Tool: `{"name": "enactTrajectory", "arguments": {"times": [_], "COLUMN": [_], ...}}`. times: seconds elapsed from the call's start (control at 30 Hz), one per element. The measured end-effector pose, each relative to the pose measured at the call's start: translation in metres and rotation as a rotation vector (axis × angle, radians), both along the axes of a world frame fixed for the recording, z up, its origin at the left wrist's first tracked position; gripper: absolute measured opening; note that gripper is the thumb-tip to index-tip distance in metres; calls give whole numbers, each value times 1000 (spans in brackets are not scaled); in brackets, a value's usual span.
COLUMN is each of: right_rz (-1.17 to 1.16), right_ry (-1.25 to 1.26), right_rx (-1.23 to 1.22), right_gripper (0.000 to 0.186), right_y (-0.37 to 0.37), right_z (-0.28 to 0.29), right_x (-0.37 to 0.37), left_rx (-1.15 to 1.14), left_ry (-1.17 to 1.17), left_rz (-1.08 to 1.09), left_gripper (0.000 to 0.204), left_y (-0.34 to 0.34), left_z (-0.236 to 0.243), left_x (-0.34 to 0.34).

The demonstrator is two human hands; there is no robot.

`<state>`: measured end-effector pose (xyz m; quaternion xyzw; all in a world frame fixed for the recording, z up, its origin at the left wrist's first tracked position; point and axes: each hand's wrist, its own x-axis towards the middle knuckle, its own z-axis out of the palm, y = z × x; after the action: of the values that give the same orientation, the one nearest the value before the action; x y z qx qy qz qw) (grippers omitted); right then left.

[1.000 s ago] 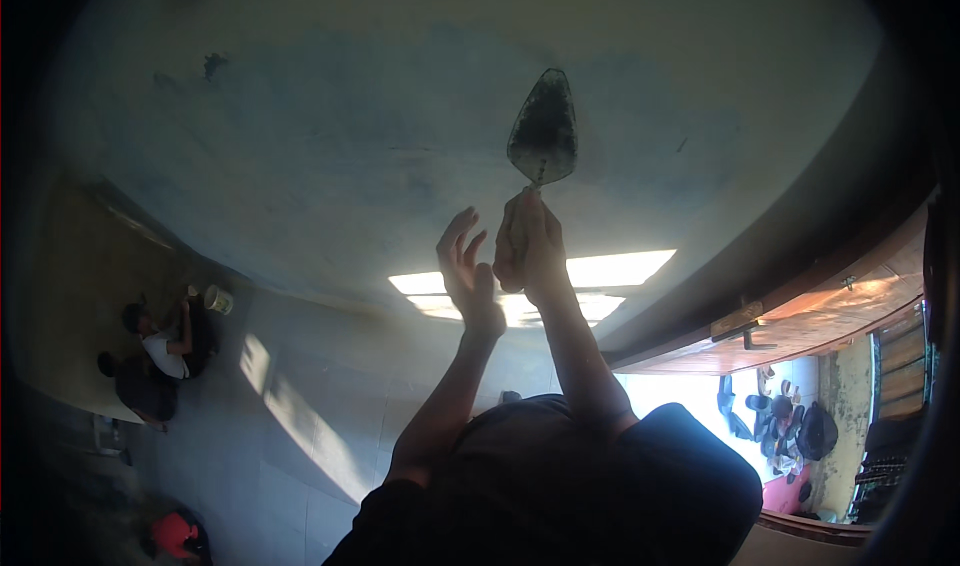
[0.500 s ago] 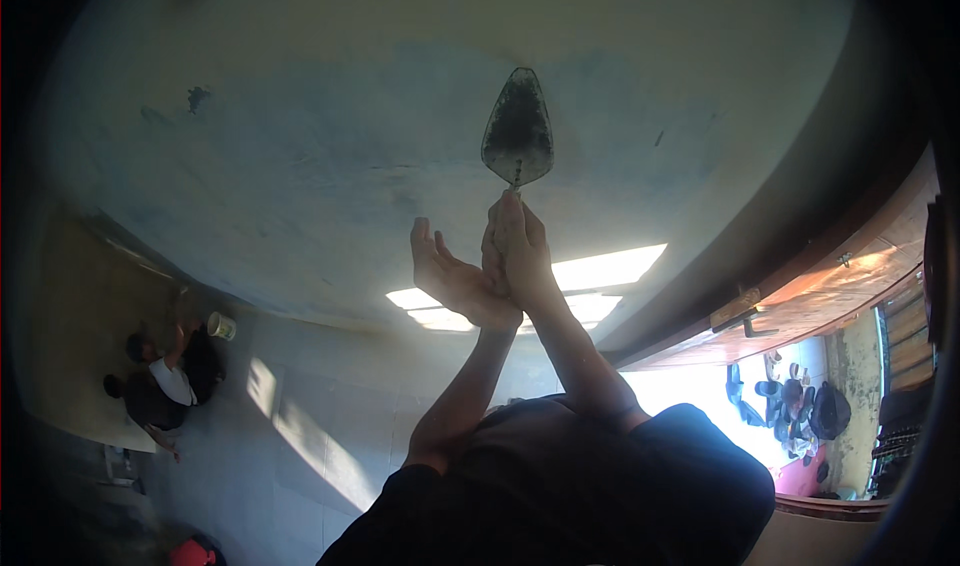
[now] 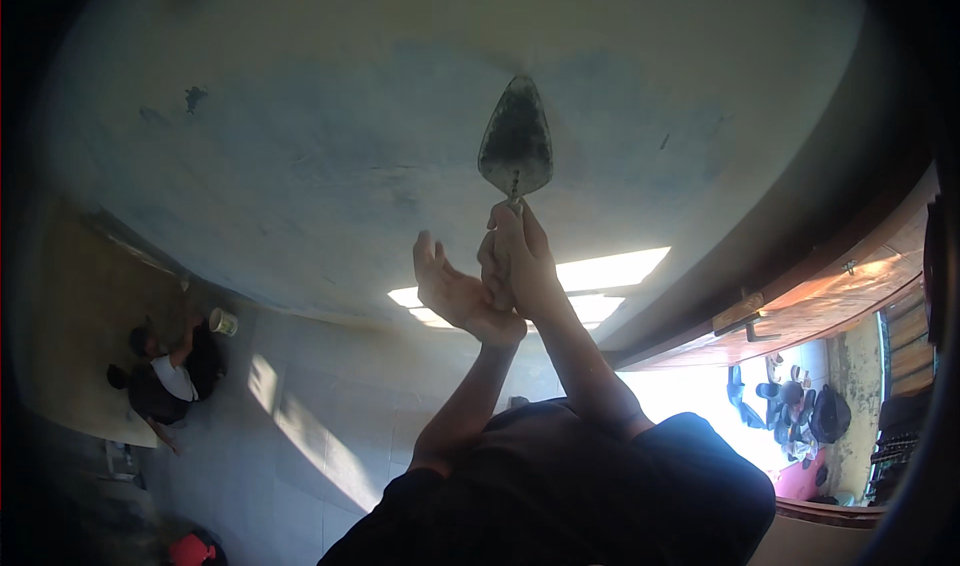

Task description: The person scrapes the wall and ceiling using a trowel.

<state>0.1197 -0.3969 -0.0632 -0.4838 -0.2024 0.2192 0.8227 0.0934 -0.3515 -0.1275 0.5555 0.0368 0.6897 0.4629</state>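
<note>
A pointed trowel (image 3: pixel 517 141) with a dark, stained metal blade is held up against the pale wall (image 3: pixel 330 136), its tip pointing away from me. My right hand (image 3: pixel 518 251) is wrapped round its handle, which the fingers mostly hide. Just left of it, my left hand (image 3: pixel 455 291) is open and empty, its fingers curving upward. The heel of the left hand lies by the right hand's wrist; whether they touch I cannot tell. The wall has bluish-grey patches and a small dark mark (image 3: pixel 195 97) on the left.
A wooden door (image 3: pixel 800 301) with a handle runs along the right, beside a bright opening. Beyond it lie a dark bag (image 3: pixel 830 413) and several shoes. Two people crouch at the lower left near a whitish bucket (image 3: pixel 223 322). A red item (image 3: pixel 193 550) sits on the tiled floor (image 3: pixel 350 386).
The trowel and my right hand have come down slightly toward me. My left hand has shifted a little downward with them, still open.
</note>
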Motion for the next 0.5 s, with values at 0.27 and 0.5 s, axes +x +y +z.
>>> {"name": "enactTrajectory", "arguments": {"times": [0.27,0.5], "right_rz": [-32,-26], "right_ry": [10,8], "right_rx": [-5,-20], "right_gripper": [31,30], "right_y": [0,-3], "right_z": [-6,6], "right_x": [-3,1], "left_rx": [162,152], "left_ry": [-130,-100], "left_rz": [149,53], "left_gripper": [73,69], "left_y": [3,-2], "left_z": [10,13], "left_x": [4,-5]}}
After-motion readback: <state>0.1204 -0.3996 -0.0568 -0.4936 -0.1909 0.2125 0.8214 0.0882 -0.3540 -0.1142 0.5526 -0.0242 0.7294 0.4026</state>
